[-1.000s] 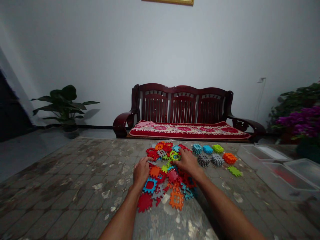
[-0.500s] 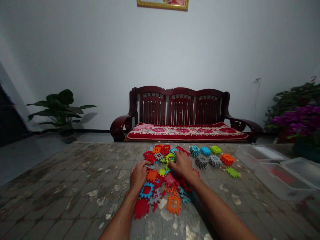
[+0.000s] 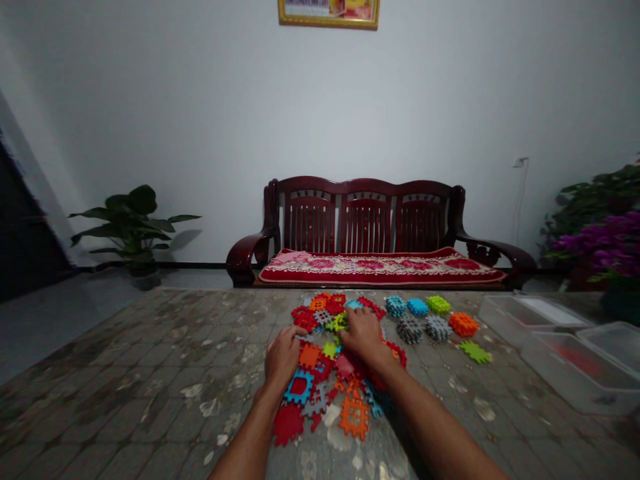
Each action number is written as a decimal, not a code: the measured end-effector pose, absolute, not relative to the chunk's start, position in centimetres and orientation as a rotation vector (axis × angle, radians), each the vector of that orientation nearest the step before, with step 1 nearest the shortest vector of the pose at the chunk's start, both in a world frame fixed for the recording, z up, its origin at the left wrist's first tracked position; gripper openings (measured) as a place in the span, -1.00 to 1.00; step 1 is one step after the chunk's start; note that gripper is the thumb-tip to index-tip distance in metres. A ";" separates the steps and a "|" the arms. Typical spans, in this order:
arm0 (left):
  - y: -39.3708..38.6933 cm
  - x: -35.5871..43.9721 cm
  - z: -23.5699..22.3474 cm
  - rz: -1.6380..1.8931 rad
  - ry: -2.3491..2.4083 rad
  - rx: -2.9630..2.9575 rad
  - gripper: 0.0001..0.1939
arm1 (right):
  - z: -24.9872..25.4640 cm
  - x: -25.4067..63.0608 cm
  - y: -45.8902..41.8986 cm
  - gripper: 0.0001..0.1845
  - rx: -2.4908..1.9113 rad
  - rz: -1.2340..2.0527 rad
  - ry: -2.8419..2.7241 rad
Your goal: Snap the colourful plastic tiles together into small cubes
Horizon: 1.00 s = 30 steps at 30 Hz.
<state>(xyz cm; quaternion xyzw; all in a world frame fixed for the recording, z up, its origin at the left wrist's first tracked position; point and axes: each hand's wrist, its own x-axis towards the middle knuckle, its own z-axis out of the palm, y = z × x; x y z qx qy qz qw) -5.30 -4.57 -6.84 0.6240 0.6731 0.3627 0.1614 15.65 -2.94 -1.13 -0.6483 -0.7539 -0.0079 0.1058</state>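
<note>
While the right hand [image 3: 365,335], loosely bent, lies over the pile of notched tiles [image 3: 330,350], the left hand [image 3: 281,357] curves at the pile's left edge; whether either pinches a tile, I cannot tell. Tile stacks [image 3: 439,328] stand farther right, near clear plastic boxes [image 3: 555,381].

The settee [image 3: 367,193] is dark reddish wood with a glossy, varnished-looking finish, its seat cover [image 3: 380,265] patterned cloth, and the wall [image 3: 400,100] behind it smooth and matt. Above the settee, the picture frame [image 3: 327,25] has a shiny gilt finish. In front of the settee, the worktop [image 3: 200,400] wears a dull patterned covering, whether cloth or vinyl is unclear, under smooth plastic interlocking tiles [image 3: 310,355] and clear plastic boxes [image 3: 575,377].
</note>
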 end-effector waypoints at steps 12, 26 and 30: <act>-4.6 -5.3 -7.0 1.052 1.928 1.780 -0.61 | -2.1 18.7 -2.8 -0.51 -1.761 0.142 -2.008; -4.6 -5.3 -6.7 1.033 1.940 1.807 -0.61 | -3.8 23.8 -5.3 -0.41 -1.743 0.247 -1.910; -4.5 -5.4 -6.8 1.036 1.942 1.814 -0.61 | -2.8 22.7 -6.1 -0.28 -1.880 0.112 -1.984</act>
